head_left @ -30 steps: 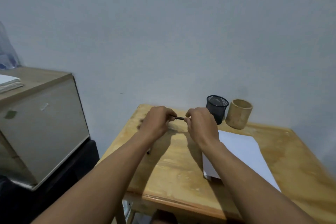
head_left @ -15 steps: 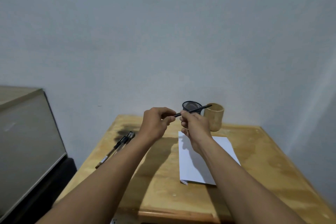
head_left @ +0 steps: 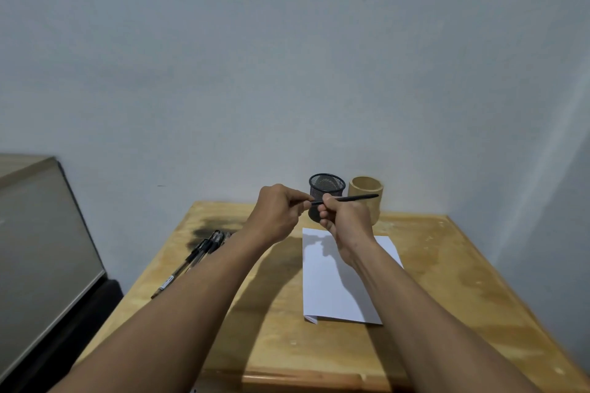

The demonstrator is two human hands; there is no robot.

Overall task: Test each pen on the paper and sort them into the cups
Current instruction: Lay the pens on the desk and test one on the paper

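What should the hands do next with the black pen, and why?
Probably pull the left hand away to bare the tip of the pen. The left hand pinches one end, the right hand grips the barrel, both up in the air, and the paper below shows no marks yet.

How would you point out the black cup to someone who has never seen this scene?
Start at the wooden table and go to its far edge by the wall, beyond the white paper. Two cups stand side by side there; the black cup is the left one, see-through wire mesh, unlike the solid wooden cup.
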